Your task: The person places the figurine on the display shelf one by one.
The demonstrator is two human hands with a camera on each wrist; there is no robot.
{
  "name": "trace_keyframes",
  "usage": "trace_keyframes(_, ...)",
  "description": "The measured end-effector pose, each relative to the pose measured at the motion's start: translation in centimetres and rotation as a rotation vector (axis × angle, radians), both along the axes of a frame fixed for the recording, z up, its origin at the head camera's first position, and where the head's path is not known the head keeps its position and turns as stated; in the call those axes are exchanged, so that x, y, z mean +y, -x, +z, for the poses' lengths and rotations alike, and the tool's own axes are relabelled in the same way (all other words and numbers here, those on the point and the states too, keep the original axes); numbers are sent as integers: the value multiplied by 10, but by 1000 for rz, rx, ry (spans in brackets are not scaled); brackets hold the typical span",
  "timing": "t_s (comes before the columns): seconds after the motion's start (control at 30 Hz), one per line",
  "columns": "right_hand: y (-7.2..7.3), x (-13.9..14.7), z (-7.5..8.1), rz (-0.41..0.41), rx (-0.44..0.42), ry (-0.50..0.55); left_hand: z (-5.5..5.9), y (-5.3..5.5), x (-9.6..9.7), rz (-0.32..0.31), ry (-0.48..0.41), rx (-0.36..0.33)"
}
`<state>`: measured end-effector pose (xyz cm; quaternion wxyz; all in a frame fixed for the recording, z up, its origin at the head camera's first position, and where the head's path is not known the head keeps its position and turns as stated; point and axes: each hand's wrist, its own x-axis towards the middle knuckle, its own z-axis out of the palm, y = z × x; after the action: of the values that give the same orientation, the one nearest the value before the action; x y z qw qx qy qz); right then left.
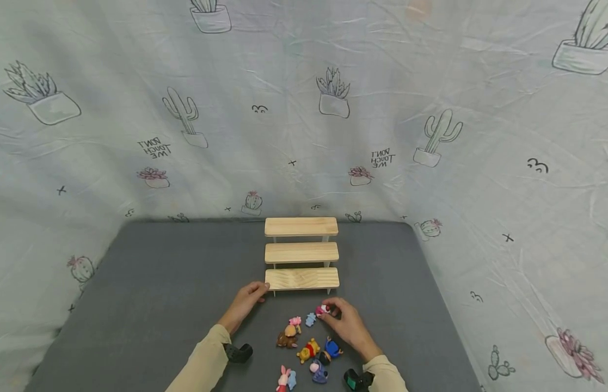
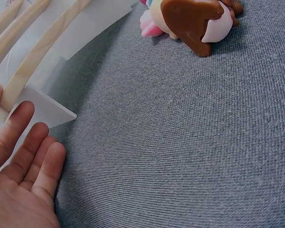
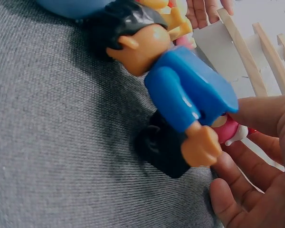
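A three-step wooden display stand (image 1: 301, 279) with pale planks stands against the back. My left hand (image 1: 247, 299) is at the left end of its lowest plank, thumb on top; in the left wrist view the index finger lies under the plank end, beside a white leg (image 2: 50, 107). My right hand (image 1: 347, 322) pinches a small pink-and-white figurine (image 1: 321, 310) just in front of the stand. In the right wrist view, a figurine in a blue top with black hair (image 3: 180, 88) hides part of that pink figurine (image 3: 227, 130).
Several toy figures lie nearer: a light blue one (image 1: 311, 319), a brown one (image 1: 286, 341), a yellow bear in red (image 1: 308, 351), a purple-blue donkey (image 1: 318, 372) and a pink piglet (image 1: 282, 379). Grey cloth (image 1: 186, 283) covers the table; a printed curtain (image 1: 294, 136) hangs behind.
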<state>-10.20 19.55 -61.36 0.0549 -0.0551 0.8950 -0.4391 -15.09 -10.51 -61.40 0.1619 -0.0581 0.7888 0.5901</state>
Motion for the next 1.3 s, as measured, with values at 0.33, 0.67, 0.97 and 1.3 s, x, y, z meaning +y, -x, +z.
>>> trace_keyframes(0.33,-3,-2,-1,-26,48,-27,1,-1,-1,4,-13,4)
trace_keyframes(0.67,-5,0,4,-7,29,26,3,-3,-1,-4,-21,8)
trace_keyframes(0.97,-6,0,17,-26,-20,110,2,-3,-1,3,-21,18)
trace_keyframes(1.3,-4,1,20,-51,-11,154,1,-3,-2,1,-16,10)
